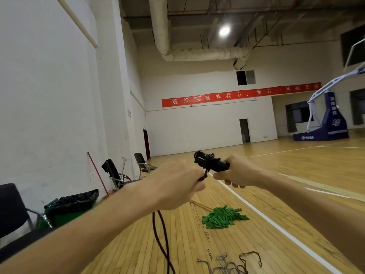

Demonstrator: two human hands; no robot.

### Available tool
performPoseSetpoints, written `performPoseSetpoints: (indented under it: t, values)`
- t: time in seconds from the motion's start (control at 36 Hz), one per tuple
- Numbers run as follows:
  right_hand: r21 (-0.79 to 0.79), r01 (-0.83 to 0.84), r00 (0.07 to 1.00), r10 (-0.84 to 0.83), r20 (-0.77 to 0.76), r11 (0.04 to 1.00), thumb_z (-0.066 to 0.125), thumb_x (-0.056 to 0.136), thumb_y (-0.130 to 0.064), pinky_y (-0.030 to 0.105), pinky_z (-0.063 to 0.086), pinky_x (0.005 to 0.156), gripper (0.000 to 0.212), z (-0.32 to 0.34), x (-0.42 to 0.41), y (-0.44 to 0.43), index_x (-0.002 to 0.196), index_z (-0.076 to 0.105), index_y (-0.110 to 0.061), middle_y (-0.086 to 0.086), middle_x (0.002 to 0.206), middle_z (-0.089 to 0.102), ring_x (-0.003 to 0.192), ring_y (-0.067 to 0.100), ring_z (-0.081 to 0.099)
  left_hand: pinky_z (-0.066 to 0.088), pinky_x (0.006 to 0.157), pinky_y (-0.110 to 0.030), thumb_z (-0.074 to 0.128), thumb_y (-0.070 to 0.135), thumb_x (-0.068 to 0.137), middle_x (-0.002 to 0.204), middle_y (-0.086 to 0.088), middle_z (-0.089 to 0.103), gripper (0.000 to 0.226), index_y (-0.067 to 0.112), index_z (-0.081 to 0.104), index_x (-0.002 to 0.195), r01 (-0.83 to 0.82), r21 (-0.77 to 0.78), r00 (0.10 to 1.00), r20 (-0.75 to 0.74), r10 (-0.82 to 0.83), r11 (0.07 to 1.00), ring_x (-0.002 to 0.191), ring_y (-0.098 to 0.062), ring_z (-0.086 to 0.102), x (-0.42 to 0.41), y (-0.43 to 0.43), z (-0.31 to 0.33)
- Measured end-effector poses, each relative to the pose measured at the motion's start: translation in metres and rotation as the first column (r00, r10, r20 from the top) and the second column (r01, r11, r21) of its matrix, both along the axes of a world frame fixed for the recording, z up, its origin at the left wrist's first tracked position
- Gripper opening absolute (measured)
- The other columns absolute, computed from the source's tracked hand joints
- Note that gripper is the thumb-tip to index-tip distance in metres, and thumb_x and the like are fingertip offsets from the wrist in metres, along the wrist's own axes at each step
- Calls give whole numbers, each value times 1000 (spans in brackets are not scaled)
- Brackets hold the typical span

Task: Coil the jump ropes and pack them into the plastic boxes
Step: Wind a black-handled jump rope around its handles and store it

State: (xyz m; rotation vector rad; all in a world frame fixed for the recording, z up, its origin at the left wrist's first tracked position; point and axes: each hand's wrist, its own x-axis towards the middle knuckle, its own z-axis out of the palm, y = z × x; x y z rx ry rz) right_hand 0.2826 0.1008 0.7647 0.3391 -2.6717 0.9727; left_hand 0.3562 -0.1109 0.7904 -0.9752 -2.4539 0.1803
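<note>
- The black handles [213,164] of the jump rope [161,234] were gripped together in the right hand [237,173], high above the green mop head [223,216].
- The cord was pinched in the curled left hand [177,184], above and left of the mop head, with two strands left hanging.
- The cord was judged light, limp and easily tangled; the rigid, matte handles were judged the surest hold.
- No plastic box was seen.

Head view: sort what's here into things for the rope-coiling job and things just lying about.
For the job: jump rope handles, gripped by the right hand; black cord, held by the left hand. No plastic boxes show.
Lying about: green mop head; bin with black bag; chairs; frayed grey string; basketball stand.
</note>
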Motion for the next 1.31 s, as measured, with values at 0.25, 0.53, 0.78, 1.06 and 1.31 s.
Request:
performPoseSetpoints:
  t: [0.25,0.53,0.78,1.06,1.31]
  values:
    - [290,-167,963,93,254,942,69,95,-29,24,49,52,17,18,28,-23,86,62,-18,-2,65,62,50,11,53,46,79,-27,48,44,101,85,17,61,29,25,69,108,70,-92,996,-57,-75,993,78,1,54,0,-7,50]
    - [375,-346,928,257,269,860,69,96,-29,29,49,59,25,25,60,-43,77,61,-14,3,65,60,50,14,52,36,62,-15,55,41,97,69,25,62,16,36,68,89,143,140,971,172,-166,980,67,3,55,-17,-24,67]
    - [398,-379,925,327,194,836,70,95,-31,23,50,55,23,33,80,-45,85,63,-11,-4,61,59,45,6,52,31,53,-27,53,36,101,61,-4,40,34,30,72,74,209,354,865,368,-342,912,55,-20,33,-28,-37,62]
    - [322,-435,900,420,121,841,74,91,-19,18,46,51,18,35,79,-43,95,66,-3,10,70,60,50,12,53,36,56,-20,42,38,104,63,-11,40,46,2,61,82,176,486,755,491,-434,856,54,-17,36,-41,-45,38]
    - [168,-484,871,492,-4,859,70,92,-12,22,48,55,12,34,79,-35,87,63,-4,5,61,58,55,21,53,34,53,-20,48,17,95,60,10,42,10,14,56,89,-14,664,579,615,-535,748,55,-6,33,-60,-41,-5]
